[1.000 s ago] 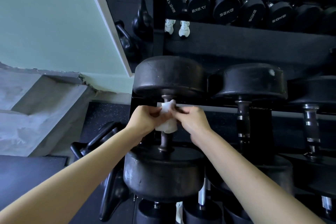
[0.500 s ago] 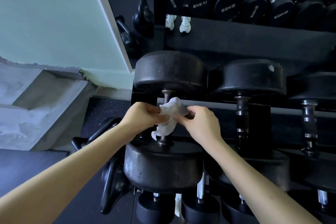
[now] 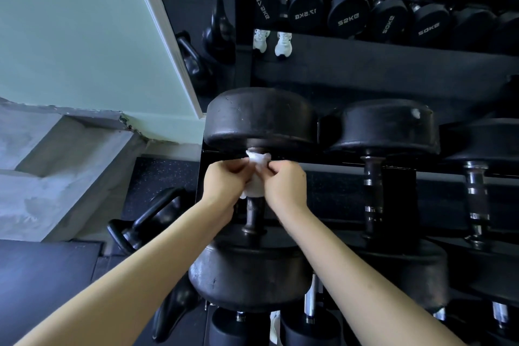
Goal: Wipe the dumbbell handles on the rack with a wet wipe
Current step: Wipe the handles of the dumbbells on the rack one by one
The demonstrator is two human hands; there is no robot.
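The black rack [image 3: 331, 165] is carrying big dumbbells [image 3: 382, 126] side by side; kettlebells [image 3: 157, 222] are sitting on the speckled floor [image 3: 157, 174] beside it.

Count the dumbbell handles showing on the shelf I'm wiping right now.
3. The leftmost handle, wrapped in the wet wipe that the left hand and right hand grip; the middle handle; the rightmost handle. More may lie beyond the right edge.

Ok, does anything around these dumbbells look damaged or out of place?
Two small things. The second dumbbell from the left has a white chipped spot on its far head, bright against the black rubber. The green wall looks cracked and flaked at its lower edge, where it meets the concrete step. Nothing spilled or askew.
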